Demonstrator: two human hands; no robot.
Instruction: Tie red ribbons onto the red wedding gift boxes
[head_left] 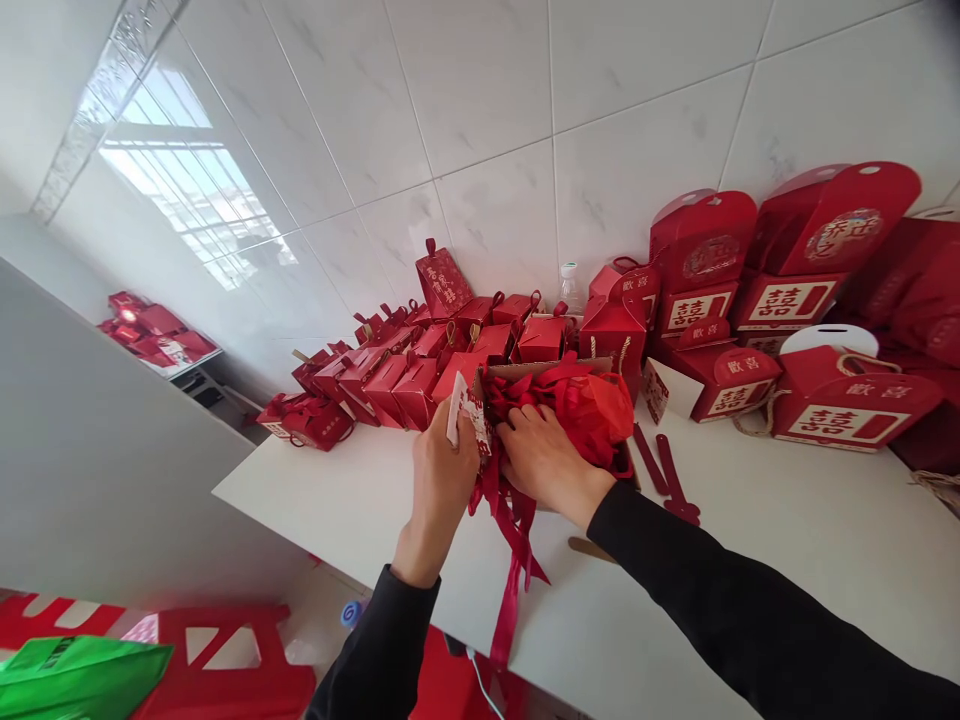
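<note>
A cardboard box (551,366) filled with loose red ribbons (592,410) stands open near the middle of the table. At its left side my left hand (444,450) is closed around a small white card with a red print (466,415). My right hand (544,450) reaches into the box, its fingers bent among the ribbons. The fingertips are buried, so what they grip is hidden. From the box's near side several ribbon ends (510,540) hang down over the table's front edge.
Rows of small red gift boxes (382,380) stand behind and to the left. Larger red boxes with handles (847,400) fill the right. Dark red strips (671,480) and a wooden stick (591,548) lie on the white table (330,505). A red stool (232,660) stands at lower left.
</note>
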